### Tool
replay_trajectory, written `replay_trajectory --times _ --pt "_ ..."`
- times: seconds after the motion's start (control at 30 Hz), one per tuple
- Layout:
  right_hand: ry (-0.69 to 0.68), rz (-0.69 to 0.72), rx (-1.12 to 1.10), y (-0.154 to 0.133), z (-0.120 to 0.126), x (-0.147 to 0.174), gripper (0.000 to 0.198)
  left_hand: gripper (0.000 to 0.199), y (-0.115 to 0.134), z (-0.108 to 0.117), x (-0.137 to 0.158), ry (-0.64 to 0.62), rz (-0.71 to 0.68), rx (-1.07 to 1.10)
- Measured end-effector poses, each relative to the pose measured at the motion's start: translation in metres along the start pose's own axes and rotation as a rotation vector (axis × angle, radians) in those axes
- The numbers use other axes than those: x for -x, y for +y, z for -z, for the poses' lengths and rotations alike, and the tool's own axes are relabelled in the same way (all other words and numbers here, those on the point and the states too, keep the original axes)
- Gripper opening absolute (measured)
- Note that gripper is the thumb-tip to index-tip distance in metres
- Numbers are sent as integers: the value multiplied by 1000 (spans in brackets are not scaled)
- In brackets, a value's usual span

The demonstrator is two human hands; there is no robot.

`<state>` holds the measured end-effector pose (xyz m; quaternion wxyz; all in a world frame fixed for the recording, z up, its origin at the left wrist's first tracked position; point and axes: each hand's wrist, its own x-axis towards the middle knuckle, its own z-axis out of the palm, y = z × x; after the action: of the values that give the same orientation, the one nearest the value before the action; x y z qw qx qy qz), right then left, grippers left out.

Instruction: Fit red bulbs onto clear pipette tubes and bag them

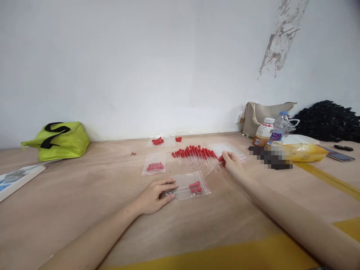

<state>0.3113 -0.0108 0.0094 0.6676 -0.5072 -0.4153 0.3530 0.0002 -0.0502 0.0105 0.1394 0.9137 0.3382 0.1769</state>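
Lone head-worn view, facing forward and down; table (84, 198) near, wall (154, 67) beyond.

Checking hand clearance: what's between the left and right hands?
Head view shows a clear bag with two red-bulbed pipettes inside, then the held pipette.

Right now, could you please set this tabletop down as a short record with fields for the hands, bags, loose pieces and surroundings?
Left hand: fingers on the left end of the near clear bag
Right hand: gripping a red-topped dropper, thin end slanting down-left
Near bag contents: two bagged droppers
Second bag: farther back, left, holding several red tops
Loose droppers: fanned beside the right hand
Far left: green bag
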Motion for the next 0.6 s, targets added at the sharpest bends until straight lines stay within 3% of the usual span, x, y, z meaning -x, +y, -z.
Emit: replay_trajectory --times 0.2,0.6 --pt "-92 -178 -294 12 -11 19 27 35 0 0 0 4 -2 3" --pt "-273 -205 -204 15 -4 35 30 39 2 1 -1 35 -35 -20"
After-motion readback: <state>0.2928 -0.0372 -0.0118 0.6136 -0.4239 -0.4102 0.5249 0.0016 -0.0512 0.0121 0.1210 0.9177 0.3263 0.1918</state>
